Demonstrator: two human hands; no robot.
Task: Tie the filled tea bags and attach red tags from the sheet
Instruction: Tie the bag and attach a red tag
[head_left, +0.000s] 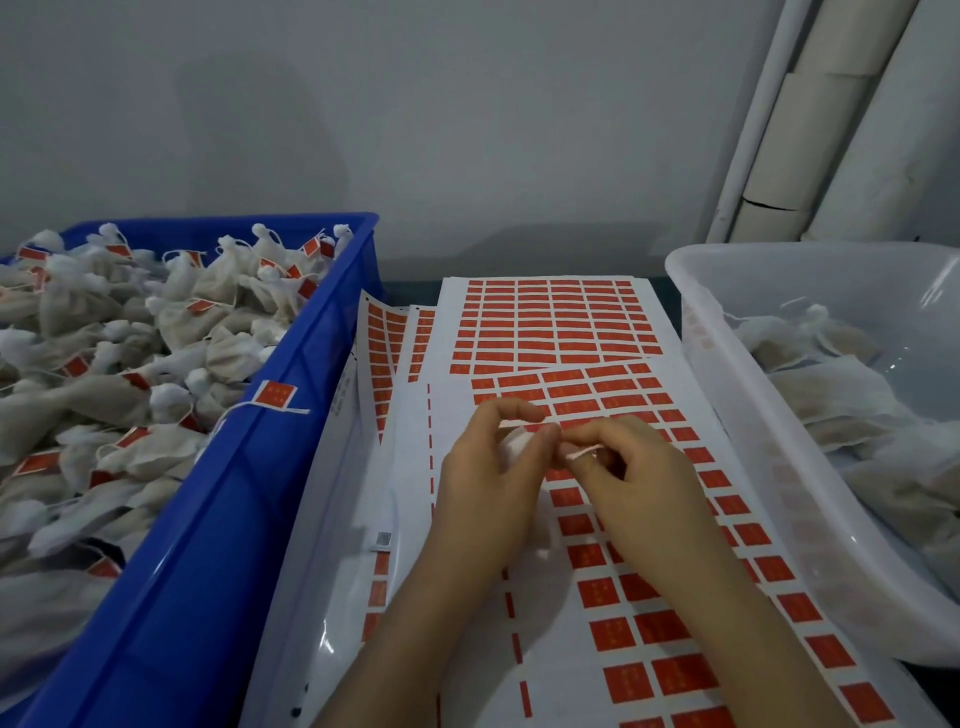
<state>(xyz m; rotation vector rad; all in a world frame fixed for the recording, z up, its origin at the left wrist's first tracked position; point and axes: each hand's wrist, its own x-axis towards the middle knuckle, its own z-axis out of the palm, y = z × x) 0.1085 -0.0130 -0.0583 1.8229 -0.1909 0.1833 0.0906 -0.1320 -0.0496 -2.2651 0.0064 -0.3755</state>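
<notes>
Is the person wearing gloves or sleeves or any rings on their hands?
No. The left hand and the right hand are both bare: no gloves, rings, watch or bracelet show. Both forearms are bare too, with no sleeve in view down to the bottom edge of the picture.

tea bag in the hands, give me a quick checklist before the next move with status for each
1. Left hand holds the tea bag: ok, white fabric shows in its grip.
2. Right hand pinches the string: ok.
3. Knot tied tight: cannot tell, fingers hide it.
4. Red tag already on this string: cannot tell.
5. Tags left on the tag sheet under the hands: ok.
6. Room in the blue crate of tagged bags: ok, though well filled.
</notes>
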